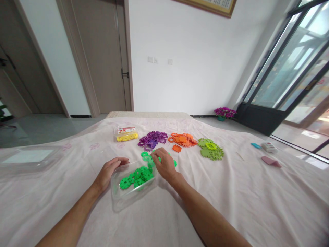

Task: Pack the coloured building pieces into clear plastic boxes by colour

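A clear plastic tub [120,200] lies on the pink cloth in front of me with several green snowflake pieces [136,176] inside. My left hand [109,171] curls over the tub's far left rim and grips it. My right hand [166,164] rests at the tub's far right corner, fingers pinched on a green piece from the loose green pile [146,156] just beyond the tub.
Behind lie piles of purple pieces [153,139], orange pieces [183,140] and lime pieces [211,149], plus a lidded tub of yellow pieces [125,133]. A clear lid [28,157] sits far left. Small items [268,147] lie at the right.
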The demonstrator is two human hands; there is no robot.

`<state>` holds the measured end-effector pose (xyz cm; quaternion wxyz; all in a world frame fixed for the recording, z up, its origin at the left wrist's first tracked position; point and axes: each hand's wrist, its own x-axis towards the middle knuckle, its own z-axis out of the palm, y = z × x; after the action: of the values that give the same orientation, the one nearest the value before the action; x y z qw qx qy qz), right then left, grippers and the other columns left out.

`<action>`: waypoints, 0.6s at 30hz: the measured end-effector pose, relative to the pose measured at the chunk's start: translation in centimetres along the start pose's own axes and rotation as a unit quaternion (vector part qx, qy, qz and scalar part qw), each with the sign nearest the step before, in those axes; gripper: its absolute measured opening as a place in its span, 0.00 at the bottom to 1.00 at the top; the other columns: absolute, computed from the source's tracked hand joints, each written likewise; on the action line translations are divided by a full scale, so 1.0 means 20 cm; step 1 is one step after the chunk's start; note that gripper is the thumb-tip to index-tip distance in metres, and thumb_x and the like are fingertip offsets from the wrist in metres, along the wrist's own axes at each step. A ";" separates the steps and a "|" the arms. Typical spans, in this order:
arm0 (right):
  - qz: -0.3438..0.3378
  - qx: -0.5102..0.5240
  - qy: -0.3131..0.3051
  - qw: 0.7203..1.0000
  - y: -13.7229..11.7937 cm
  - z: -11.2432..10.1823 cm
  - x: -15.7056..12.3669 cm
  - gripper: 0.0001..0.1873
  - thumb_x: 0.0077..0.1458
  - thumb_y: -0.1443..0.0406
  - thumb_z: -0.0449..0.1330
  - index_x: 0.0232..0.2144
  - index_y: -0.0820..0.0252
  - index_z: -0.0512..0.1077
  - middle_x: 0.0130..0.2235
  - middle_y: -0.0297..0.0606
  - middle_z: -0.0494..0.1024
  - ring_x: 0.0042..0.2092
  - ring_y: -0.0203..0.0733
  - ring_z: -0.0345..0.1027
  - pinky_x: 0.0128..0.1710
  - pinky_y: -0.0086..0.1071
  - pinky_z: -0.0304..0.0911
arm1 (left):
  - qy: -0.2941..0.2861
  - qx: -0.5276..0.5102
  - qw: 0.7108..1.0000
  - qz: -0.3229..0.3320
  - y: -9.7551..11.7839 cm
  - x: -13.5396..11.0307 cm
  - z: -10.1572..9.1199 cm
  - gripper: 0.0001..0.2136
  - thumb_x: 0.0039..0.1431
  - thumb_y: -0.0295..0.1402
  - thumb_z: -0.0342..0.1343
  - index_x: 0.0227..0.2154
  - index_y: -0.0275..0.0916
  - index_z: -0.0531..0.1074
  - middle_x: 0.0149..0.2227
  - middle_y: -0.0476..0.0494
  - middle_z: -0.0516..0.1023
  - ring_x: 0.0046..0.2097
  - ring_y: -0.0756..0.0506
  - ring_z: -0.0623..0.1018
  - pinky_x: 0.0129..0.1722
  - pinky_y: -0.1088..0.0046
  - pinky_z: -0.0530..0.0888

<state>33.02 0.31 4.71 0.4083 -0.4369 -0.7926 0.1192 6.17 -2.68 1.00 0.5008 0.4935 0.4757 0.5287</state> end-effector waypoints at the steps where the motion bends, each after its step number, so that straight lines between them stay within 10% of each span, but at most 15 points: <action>1: 0.025 -0.033 -0.010 0.999 0.03 0.00 0.00 0.09 0.64 0.65 0.54 0.36 0.58 0.75 0.42 0.39 0.75 0.44 0.40 0.67 0.45 0.31 0.59 | 0.001 0.000 1.000 -0.001 0.00 0.00 0.00 0.19 0.56 0.46 0.59 0.41 0.35 0.79 0.47 0.34 0.80 0.50 0.35 0.78 0.51 0.58 0.73; 8: 0.065 -0.196 -0.102 0.973 0.20 0.03 -0.03 0.10 0.62 0.64 0.55 0.40 0.56 0.77 0.42 0.41 0.76 0.46 0.43 0.65 0.48 0.33 0.56 | 0.001 0.002 1.000 0.002 0.01 0.00 0.01 0.19 0.56 0.46 0.59 0.41 0.35 0.79 0.47 0.33 0.80 0.50 0.35 0.78 0.52 0.57 0.72; 18: 0.049 -0.174 -0.102 0.978 0.21 0.04 -0.03 0.09 0.60 0.65 0.58 0.42 0.55 0.75 0.42 0.39 0.74 0.46 0.41 0.64 0.45 0.31 0.55 | 0.000 0.004 1.000 0.002 0.00 -0.01 0.00 0.19 0.57 0.46 0.58 0.41 0.36 0.79 0.47 0.34 0.80 0.50 0.36 0.78 0.51 0.60 0.72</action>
<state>35.09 2.45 1.52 0.2369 -0.5248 -0.8165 0.0432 6.17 -2.79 0.99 0.4974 0.4965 0.4771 0.5277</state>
